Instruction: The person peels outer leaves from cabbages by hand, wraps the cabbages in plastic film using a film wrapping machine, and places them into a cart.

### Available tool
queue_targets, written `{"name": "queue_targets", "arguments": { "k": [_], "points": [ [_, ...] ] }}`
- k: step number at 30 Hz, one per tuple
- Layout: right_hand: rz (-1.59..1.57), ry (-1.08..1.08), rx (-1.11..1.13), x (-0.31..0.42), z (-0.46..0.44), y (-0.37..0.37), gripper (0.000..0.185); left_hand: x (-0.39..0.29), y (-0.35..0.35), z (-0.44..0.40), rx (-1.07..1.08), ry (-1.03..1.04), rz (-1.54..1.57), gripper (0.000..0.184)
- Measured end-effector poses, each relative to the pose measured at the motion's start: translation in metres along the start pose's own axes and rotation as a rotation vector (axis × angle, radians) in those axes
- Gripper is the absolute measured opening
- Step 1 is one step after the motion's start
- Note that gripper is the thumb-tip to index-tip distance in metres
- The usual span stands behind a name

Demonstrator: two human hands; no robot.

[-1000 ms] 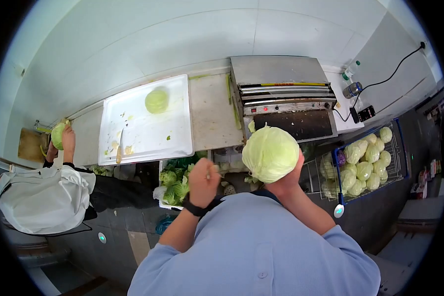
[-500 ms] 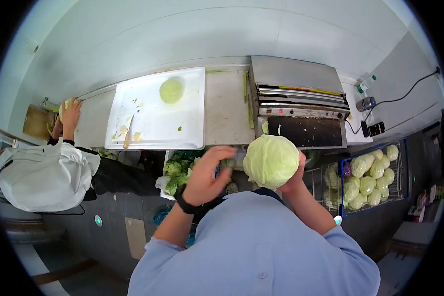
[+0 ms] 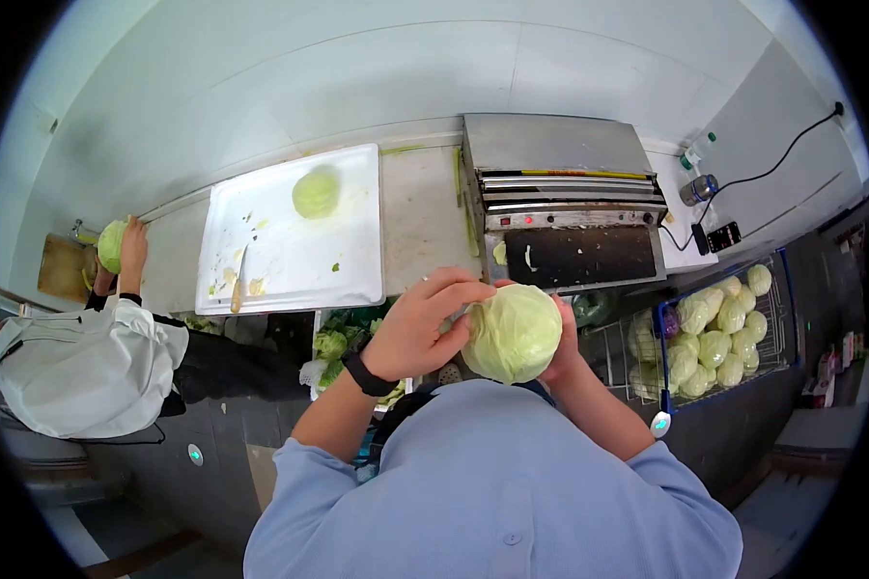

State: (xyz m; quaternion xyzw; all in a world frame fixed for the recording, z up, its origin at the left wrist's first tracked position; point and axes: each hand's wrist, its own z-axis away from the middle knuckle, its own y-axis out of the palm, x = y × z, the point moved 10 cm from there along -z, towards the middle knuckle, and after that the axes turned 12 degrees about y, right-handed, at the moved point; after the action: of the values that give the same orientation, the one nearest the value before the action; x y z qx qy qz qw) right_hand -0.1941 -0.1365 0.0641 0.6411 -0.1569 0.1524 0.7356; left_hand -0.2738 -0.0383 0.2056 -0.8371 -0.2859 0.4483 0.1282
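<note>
A pale green cabbage (image 3: 514, 336) is held up in front of my chest, above the counter's front edge. My right hand (image 3: 563, 343) cups it from the right and below, with most of its fingers hidden behind the head. From the left, my left hand (image 3: 427, 326), with a dark band on the wrist, has its fingertips against the cabbage's upper left side and the fingers curled. Whether a leaf is pinched there I cannot make out. Just beyond the cabbage stands a metal wrapping machine (image 3: 560, 198) with a dark plate (image 3: 584, 257) bearing leaf scraps.
On a white tray (image 3: 294, 280) lie another cabbage (image 3: 316, 193), a knife (image 3: 238, 288) and scraps. A wire cart (image 3: 664, 372) at right holds several wrapped cabbages (image 3: 714, 355). Leaves fill a bin (image 3: 331, 345) below the counter. At far left a co-worker (image 3: 97, 362) handles a cabbage (image 3: 111, 247).
My left hand has moved right and now touches the cabbage; before, it was apart from it. The cabbage sits slightly lower and further left in view. The camera has shifted a little.
</note>
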Motion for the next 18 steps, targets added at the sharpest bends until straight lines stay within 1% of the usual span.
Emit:
{"name": "queue_targets", "arguments": {
  "k": [1,4,7,10,14,16,17,18],
  "points": [
    [0.010,0.002,-0.008,0.000,0.002,0.001,0.072,0.000,0.000,-0.002,0.011,-0.007,-0.019,0.034],
    [0.016,0.001,-0.023,0.000,0.005,0.000,0.072,0.000,0.004,-0.004,0.076,0.062,-0.078,0.028],
    [-0.012,-0.012,-0.048,0.003,0.006,-0.004,0.074,-0.006,0.002,-0.011,0.036,0.157,-0.062,0.024],
    [-0.040,-0.027,-0.058,0.007,0.008,-0.010,0.074,0.007,0.001,0.000,-0.013,0.049,0.024,0.022],
    [-0.087,-0.095,-0.032,0.018,0.009,-0.004,0.075,0.008,-0.004,0.007,-0.073,0.036,0.075,0.025],
    [-0.115,-0.084,-0.065,0.020,0.010,-0.003,0.079,0.004,-0.006,0.004,-0.124,0.046,0.120,0.024],
    [-0.129,-0.077,-0.081,0.019,0.011,-0.004,0.081,0.004,-0.002,0.001,-0.076,0.020,0.110,0.023],
    [-0.097,-0.078,-0.047,0.019,0.010,0.000,0.084,0.004,0.000,-0.003,-0.029,-0.007,0.101,0.023]
  ]
}}
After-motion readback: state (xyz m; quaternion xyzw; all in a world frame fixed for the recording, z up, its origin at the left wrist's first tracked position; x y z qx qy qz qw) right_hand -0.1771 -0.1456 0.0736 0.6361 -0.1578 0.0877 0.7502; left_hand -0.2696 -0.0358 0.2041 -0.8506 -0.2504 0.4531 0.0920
